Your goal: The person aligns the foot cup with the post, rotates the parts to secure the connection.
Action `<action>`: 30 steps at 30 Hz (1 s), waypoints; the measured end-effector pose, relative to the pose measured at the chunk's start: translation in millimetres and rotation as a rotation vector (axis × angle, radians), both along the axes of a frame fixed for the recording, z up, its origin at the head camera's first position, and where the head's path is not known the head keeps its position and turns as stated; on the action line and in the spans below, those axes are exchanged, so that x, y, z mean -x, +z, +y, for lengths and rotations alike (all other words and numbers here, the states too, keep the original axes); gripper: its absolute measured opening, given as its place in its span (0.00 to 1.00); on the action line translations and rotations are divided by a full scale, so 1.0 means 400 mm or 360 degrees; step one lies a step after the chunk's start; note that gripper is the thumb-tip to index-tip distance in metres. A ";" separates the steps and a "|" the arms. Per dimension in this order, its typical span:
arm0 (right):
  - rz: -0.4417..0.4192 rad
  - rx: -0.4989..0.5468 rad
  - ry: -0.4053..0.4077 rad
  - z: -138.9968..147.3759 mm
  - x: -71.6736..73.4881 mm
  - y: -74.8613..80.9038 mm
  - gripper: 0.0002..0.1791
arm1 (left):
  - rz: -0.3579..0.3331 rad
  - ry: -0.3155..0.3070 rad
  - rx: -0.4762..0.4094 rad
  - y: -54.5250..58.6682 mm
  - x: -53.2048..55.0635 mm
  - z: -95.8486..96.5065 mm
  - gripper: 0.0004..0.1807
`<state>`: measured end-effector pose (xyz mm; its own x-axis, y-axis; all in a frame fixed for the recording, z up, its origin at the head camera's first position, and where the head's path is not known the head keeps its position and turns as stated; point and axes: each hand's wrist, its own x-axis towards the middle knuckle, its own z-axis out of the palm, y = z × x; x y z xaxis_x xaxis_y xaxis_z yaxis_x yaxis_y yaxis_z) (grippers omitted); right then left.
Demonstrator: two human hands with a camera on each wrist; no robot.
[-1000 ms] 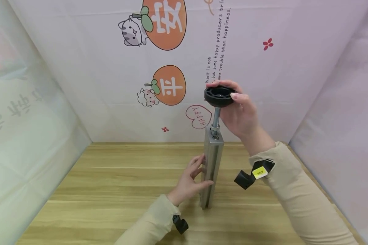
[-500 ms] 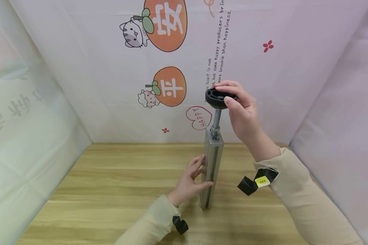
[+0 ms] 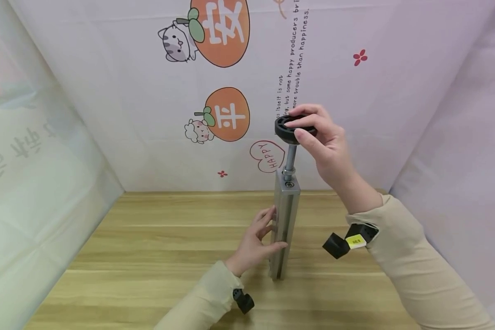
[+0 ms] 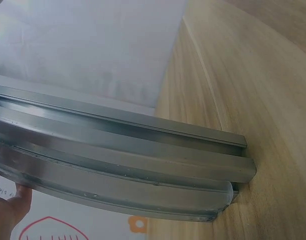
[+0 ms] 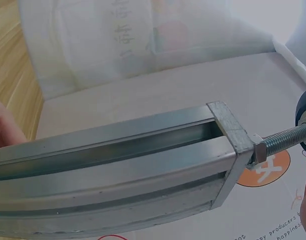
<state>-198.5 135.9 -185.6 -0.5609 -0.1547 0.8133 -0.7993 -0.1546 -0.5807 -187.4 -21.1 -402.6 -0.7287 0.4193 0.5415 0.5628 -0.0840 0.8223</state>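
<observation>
A slotted aluminium profile (image 3: 286, 224) stands upright on the wooden tabletop. My left hand (image 3: 253, 245) grips it below the middle, thumb on the near side and fingers on the far side. From the profile's top end rises a threaded rod (image 3: 290, 158) with a hex nut (image 5: 259, 150) low on it, close to the end plate. A round black levelling foot (image 3: 286, 132) caps the rod. My right hand (image 3: 330, 149) holds this foot by its rim, thumb in front and fingers over the top and behind. In the right wrist view the foot is cut off by the frame edge.
The wooden tabletop (image 3: 156, 256) spreads under the profile. A white printed cloth (image 3: 148, 114) hangs behind it, and pale cloth walls (image 3: 458, 137) stand at both sides. Each wrist carries a black camera mount (image 3: 336, 245).
My right hand has turned around the foot's rim: its thumb now lies nearer the front, and the wrist has swung right and slightly down. My left hand and the profile stay put.
</observation>
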 end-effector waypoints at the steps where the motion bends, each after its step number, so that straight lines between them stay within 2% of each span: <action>1: 0.0007 -0.0008 -0.0008 0.001 0.000 0.001 0.14 | 0.0001 0.0003 0.0002 0.000 -0.001 0.000 0.46; 5: 0.0084 -0.0151 -0.0191 0.004 -0.005 0.009 0.09 | -0.0003 0.0012 0.0014 0.001 -0.001 0.000 0.47; 10: 0.0271 -0.0428 -0.0601 0.005 -0.007 0.020 0.11 | -0.0021 0.0010 0.0032 0.000 0.003 0.000 0.47; 13: 0.0424 -0.0535 -0.0767 0.004 -0.002 0.023 0.12 | 0.0000 0.0007 0.0025 -0.001 0.006 0.000 0.47; 17: 0.0549 -0.0610 -0.0829 0.009 0.001 0.026 0.17 | 0.0023 0.0001 0.0010 -0.003 0.005 0.000 0.47; 22: 0.0571 -0.0646 -0.0873 0.012 -0.003 0.032 0.18 | 0.0014 -0.0005 0.0004 -0.004 0.005 0.000 0.47; 30: 0.0598 -0.0588 -0.1041 0.008 -0.007 0.031 0.15 | 0.0033 -0.0010 -0.0012 -0.001 0.007 0.001 0.48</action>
